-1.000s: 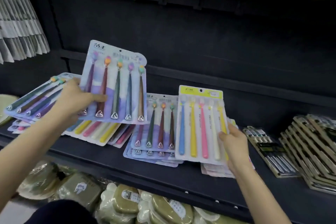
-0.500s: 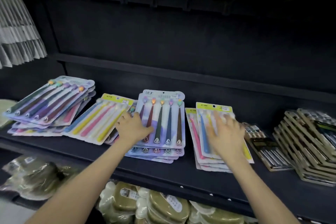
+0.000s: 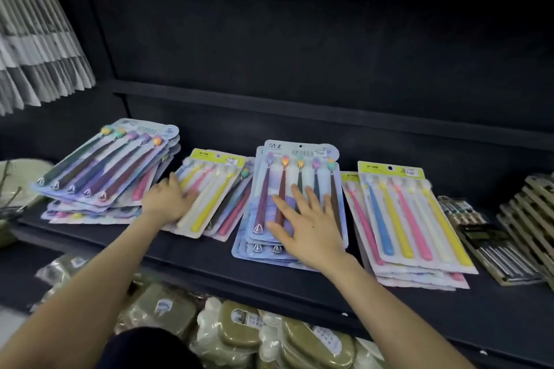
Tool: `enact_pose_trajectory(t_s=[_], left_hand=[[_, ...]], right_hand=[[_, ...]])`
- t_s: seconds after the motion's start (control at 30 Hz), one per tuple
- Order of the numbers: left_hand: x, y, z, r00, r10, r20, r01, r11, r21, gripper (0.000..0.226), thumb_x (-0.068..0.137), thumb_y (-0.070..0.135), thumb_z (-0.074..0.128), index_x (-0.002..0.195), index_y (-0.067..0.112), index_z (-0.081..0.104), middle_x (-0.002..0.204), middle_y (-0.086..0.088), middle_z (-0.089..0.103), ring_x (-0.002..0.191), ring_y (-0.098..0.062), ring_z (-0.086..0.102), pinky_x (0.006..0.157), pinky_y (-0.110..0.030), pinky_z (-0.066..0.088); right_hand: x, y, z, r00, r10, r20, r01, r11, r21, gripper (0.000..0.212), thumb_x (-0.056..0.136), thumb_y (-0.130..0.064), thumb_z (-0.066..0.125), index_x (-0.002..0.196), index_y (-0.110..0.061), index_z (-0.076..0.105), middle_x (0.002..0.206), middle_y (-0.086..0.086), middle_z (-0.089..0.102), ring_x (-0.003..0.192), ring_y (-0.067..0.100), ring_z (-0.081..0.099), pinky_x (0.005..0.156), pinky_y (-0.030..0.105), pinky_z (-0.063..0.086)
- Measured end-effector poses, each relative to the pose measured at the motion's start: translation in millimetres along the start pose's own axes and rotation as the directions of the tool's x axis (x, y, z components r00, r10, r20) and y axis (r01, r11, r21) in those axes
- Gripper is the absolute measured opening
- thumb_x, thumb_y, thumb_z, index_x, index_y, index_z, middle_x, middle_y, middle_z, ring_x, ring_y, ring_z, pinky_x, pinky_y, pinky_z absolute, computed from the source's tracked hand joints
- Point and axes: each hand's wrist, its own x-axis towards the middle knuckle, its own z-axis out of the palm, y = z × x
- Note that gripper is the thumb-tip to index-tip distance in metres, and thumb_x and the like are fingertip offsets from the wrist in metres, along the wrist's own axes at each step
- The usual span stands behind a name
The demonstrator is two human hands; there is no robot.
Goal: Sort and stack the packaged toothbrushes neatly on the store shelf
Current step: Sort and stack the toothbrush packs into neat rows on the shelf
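Note:
Four groups of packaged toothbrushes lie on the dark shelf point(image 3: 195, 255). A fanned stack of blue packs point(image 3: 105, 165) is at the left. Next to it lies a tilted yellow-header pack point(image 3: 215, 186) over other packs, and my left hand point(image 3: 168, 201) rests on its lower left part with fingers stretched over it. A squared stack of blue packs point(image 3: 296, 156) sits in the middle, and my right hand point(image 3: 308, 228) presses flat on it with fingers spread. A stack of yellow-header packs point(image 3: 413, 219) lies at the right, with no hand on it.
Packaged cutlery point(image 3: 494, 249) and stacked wooden trivets point(image 3: 533, 219) fill the shelf's right end. Olive and white boxes point(image 3: 239, 323) sit on the shelf below. Grey-white folded goods point(image 3: 36, 39) hang at the upper left, and a pale green plate point(image 3: 18, 180) is at the left edge.
Both lifted packs were laid on their stacks. My left hand then moved left from the middle stack to the tilted yellow-header pack. My right hand moved from the right stack to the middle one.

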Motion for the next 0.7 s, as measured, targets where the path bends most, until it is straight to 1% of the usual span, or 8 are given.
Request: enact_pose_trajectory(t_s=[0.1, 0.17, 0.23, 0.3, 0.4, 0.5, 0.6, 0.7], left_hand=[[6.5, 12.2, -6.4, 0.995, -0.073, 0.073, 0.081, 0.991, -0.109, 0.089, 0.081, 0.064, 0.058, 0.137, 0.000, 0.034, 0.136, -0.022, 0.045, 0.122, -0.038, 0.047, 0.097, -0.040, 0.041], [5.7, 13.4, -7.5, 0.979, -0.121, 0.166, 0.164, 0.948, -0.271, 0.103, 0.058, 0.075, 0.064, 0.129, 0.003, 0.045, 0.131, -0.018, 0.046, 0.116, -0.035, 0.049, 0.097, -0.043, 0.044], [5.8, 10.4, -5.6, 0.962, -0.134, 0.239, 0.226, 0.880, -0.417, 0.105, 0.046, 0.070, 0.064, 0.127, 0.005, 0.048, 0.131, -0.015, 0.046, 0.118, -0.033, 0.048, 0.099, -0.045, 0.044], [9.9, 5.7, -3.7, 0.954, -0.114, 0.278, 0.255, 0.795, -0.550, 0.098, 0.051, 0.060, 0.073, 0.128, 0.006, 0.048, 0.130, -0.014, 0.049, 0.116, -0.031, 0.051, 0.098, -0.046, 0.045], [18.3, 1.2, -4.4, 0.937, -0.068, 0.343, 0.301, 0.657, -0.692, 0.073, 0.071, 0.032, 0.082, 0.129, 0.007, 0.045, 0.123, -0.012, 0.057, 0.103, -0.030, 0.061, 0.088, -0.045, 0.052], [25.4, -0.9, -7.5, 0.925, -0.047, 0.376, 0.317, 0.638, -0.702, 0.047, 0.072, 0.015, 0.082, 0.110, 0.008, 0.056, 0.104, -0.012, 0.066, 0.085, -0.029, 0.067, 0.070, -0.038, 0.055], [29.3, 1.9, -15.1, 0.915, -0.014, 0.404, 0.321, 0.631, -0.706, 0.023, 0.070, 0.014, 0.082, 0.085, 0.007, 0.065, 0.078, -0.009, 0.073, 0.064, -0.024, 0.070, 0.057, -0.030, 0.054], [32.6, 2.9, -16.7, 0.887, -0.053, 0.458, 0.394, 0.603, -0.693, 0.027, 0.071, 0.013, 0.081, 0.091, 0.002, 0.067, 0.085, -0.014, 0.073, 0.072, -0.030, 0.069, 0.063, -0.034, 0.054]], right_hand=[[-0.3, 1.0, -0.3, 1.000, 0.015, 0.007, -0.015, 1.000, -0.008, 0.068, 0.087, -0.071, 0.004, 0.150, -0.046, 0.006, 0.162, -0.001, -0.001, 0.148, 0.024, -0.007, 0.115, 0.049, -0.013], [-1.7, 0.9, 0.0, 1.000, 0.017, 0.004, -0.017, 1.000, -0.010, 0.075, 0.080, -0.074, -0.006, 0.149, -0.047, 0.004, 0.162, -0.002, -0.002, 0.148, 0.023, -0.008, 0.115, 0.048, -0.013], [-2.0, 1.5, 0.4, 1.000, 0.016, -0.003, -0.016, 1.000, -0.015, 0.078, 0.077, -0.076, -0.012, 0.149, -0.047, 0.002, 0.162, -0.002, -0.002, 0.148, 0.022, -0.007, 0.116, 0.048, -0.012], [-1.2, 1.1, 0.5, 1.000, 0.020, -0.010, -0.020, 1.000, -0.019, 0.077, 0.079, -0.077, -0.011, 0.149, -0.047, 0.002, 0.162, -0.002, -0.002, 0.149, 0.022, -0.007, 0.116, 0.048, -0.011], [-2.1, -0.2, 1.2, 1.000, 0.022, -0.016, -0.022, 0.999, -0.025, 0.078, 0.078, -0.074, -0.011, 0.149, -0.047, 0.006, 0.162, -0.002, 0.000, 0.149, 0.023, -0.005, 0.117, 0.050, -0.008], [-2.2, -1.1, 1.3, 0.999, 0.022, -0.027, -0.022, 1.000, -0.022, 0.077, 0.080, -0.073, -0.009, 0.150, -0.046, 0.009, 0.162, -0.001, 0.003, 0.149, 0.024, -0.002, 0.118, 0.051, -0.006], [-1.5, -1.8, 1.2, 0.999, 0.023, -0.024, -0.023, 0.999, -0.031, 0.077, 0.080, -0.073, -0.009, 0.150, -0.046, 0.010, 0.162, -0.001, 0.004, 0.149, 0.024, -0.002, 0.117, 0.050, -0.008], [-1.9, -1.6, 1.5, 0.999, 0.027, -0.020, -0.027, 0.999, -0.030, 0.076, 0.080, -0.072, -0.009, 0.150, -0.046, 0.009, 0.162, -0.002, 0.002, 0.149, 0.024, -0.003, 0.117, 0.050, -0.009]])
